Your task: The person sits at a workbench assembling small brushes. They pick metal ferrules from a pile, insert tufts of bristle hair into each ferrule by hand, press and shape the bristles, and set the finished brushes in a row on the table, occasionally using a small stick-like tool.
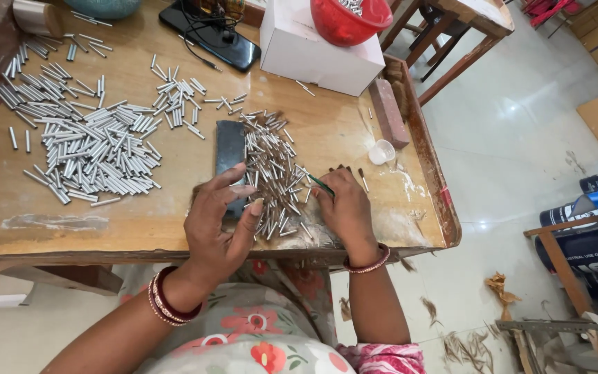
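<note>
A thin green stick-like tool (322, 184) is pinched in the curled fingers of the right hand (346, 208), at the edge of a heap of short silver metal tubes (275, 176) on the worn wooden table (174, 221). The left hand (219, 221) is spread half open, fingertips laid on a dark flat rectangular slab (230, 156) beside the heap

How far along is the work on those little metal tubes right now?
A big heap of metal tubes lies spread at left, apart from the hands. In hand: the right hand holds a thin green tool at the smaller tube pile; the left hand rests beside a dark block. Which pile is finished, I cannot tell.
</note>
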